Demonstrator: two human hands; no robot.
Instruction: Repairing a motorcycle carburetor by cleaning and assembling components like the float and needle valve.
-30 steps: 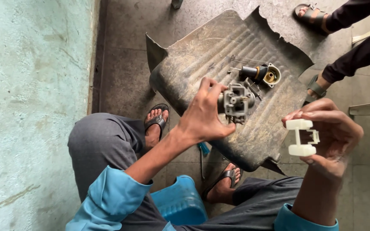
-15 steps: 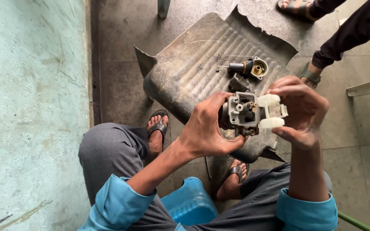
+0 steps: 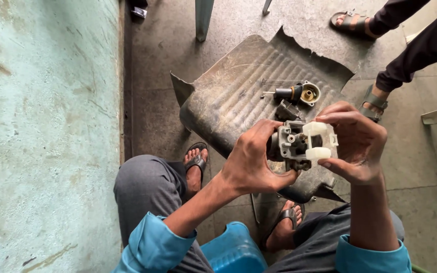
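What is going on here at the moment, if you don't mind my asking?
A person seated low over a concrete floor holds a small grey metal carburettor body in the left hand. The right hand holds a white plastic float piece against its side. Below the hands lies a worn ribbed mat with a brass-tipped part, a thin spring and another small dark piece. Another person's sandalled feet stand at the mat's far edge.
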